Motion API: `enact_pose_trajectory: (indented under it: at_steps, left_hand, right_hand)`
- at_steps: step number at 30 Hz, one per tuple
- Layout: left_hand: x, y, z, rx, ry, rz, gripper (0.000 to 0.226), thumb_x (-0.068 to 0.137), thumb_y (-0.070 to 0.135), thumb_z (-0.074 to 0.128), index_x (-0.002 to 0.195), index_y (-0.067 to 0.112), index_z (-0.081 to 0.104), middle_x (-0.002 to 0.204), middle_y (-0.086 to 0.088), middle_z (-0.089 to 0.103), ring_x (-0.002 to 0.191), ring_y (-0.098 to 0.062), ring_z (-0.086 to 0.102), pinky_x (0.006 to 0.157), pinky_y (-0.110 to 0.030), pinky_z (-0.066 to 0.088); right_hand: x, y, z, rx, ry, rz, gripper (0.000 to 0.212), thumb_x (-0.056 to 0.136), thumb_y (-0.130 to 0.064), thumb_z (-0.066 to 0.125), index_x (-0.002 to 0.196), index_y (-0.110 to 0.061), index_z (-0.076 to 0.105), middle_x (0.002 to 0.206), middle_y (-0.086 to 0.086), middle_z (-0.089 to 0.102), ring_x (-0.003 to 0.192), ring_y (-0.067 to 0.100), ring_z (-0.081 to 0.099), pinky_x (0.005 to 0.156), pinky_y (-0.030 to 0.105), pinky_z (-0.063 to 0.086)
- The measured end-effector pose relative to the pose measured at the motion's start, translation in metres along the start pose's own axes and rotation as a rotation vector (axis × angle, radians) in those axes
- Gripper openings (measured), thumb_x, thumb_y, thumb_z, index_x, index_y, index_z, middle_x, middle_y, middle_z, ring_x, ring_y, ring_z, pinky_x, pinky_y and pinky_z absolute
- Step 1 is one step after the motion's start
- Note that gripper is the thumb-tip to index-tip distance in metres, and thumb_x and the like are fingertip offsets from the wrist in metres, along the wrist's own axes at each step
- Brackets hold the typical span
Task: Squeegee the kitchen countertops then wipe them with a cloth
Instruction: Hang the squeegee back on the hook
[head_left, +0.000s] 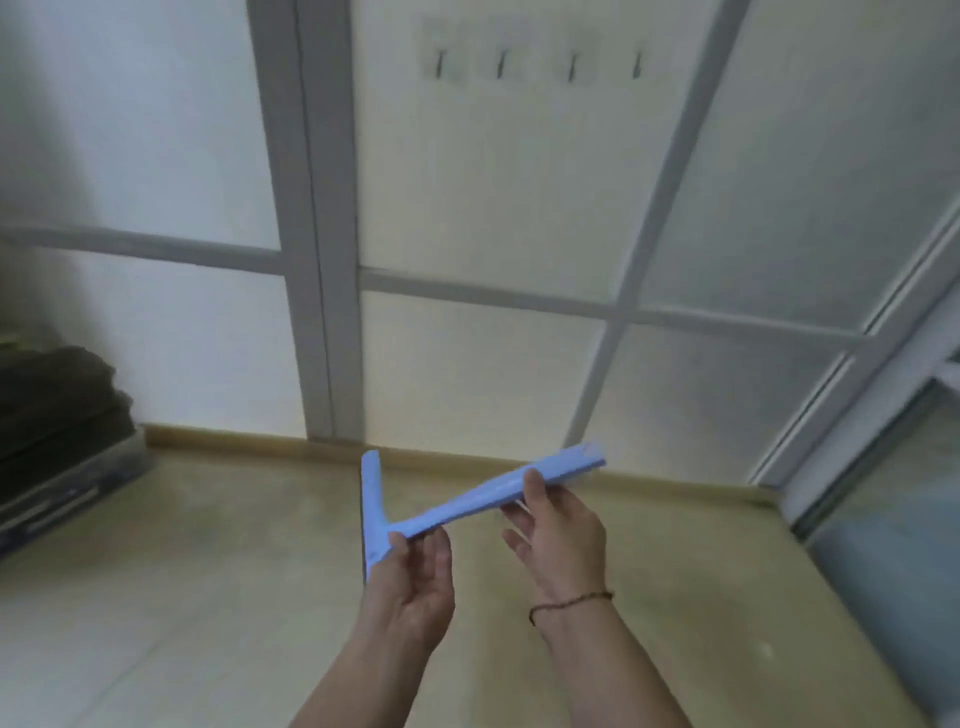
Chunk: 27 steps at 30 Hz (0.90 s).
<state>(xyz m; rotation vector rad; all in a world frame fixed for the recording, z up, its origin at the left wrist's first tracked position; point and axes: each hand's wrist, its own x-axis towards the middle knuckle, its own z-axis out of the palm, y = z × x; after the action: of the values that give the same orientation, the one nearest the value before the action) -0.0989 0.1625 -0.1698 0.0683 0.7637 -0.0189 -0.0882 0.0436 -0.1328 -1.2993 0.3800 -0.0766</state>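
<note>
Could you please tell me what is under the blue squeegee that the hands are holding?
The squeegee is held in the air by the left hand and right hand. Beneath it is tan tiled floor. The hands and forearms cover part of that floor, so nothing can be told there.

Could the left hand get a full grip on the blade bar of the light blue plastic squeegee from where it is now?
Probably yes. The left hand already pinches the light blue plastic squeegee right where handle meets blade bar, the bar is bare, and nothing lies between. The right hand holds the handle's far end.
</note>
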Motion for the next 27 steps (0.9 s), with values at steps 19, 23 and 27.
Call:
enact_pose_trajectory:
  at_steps: [19, 23, 27]
  left_hand:
    - [0.015, -0.105, 0.310, 1.507, -0.792, 0.850, 0.015, 0.093, 0.013, 0.059, 0.086, 0.017, 0.071, 0.083, -0.002, 0.075, 0.083, -0.019, 0.071, 0.084, -0.036, 0.057]
    - [0.014, -0.106, 0.333, 1.474, -0.773, 0.881, 0.014, 0.094, 0.009, 0.058, 0.087, 0.011, 0.071, 0.083, -0.005, 0.075, 0.077, -0.017, 0.072, 0.069, -0.025, 0.059]
    - [0.027, -0.104, 0.336, 1.457, -0.723, 0.853, 0.014, 0.094, 0.011, 0.058, 0.089, 0.012, 0.070, 0.084, -0.006, 0.075, 0.078, -0.019, 0.072, 0.065, -0.021, 0.056]
  right_hand:
    - [0.192, -0.330, 0.021, -0.478, -0.217, -0.632, 0.022, 0.097, -0.022, 0.057, 0.082, -0.010, 0.066, 0.080, 0.008, 0.067, 0.077, 0.028, 0.068, 0.060, 0.047, 0.061]
    - [0.204, -0.351, 0.033, -0.453, -0.283, -0.603, 0.024, 0.098, -0.021, 0.054, 0.080, -0.009, 0.064, 0.074, 0.006, 0.062, 0.071, 0.026, 0.064, 0.058, 0.045, 0.060]
    - [0.222, -0.345, 0.043, -0.473, -0.275, -0.562, 0.023, 0.097, -0.021, 0.056, 0.080, -0.009, 0.065, 0.082, 0.012, 0.067, 0.081, 0.032, 0.069, 0.062, 0.051, 0.060]
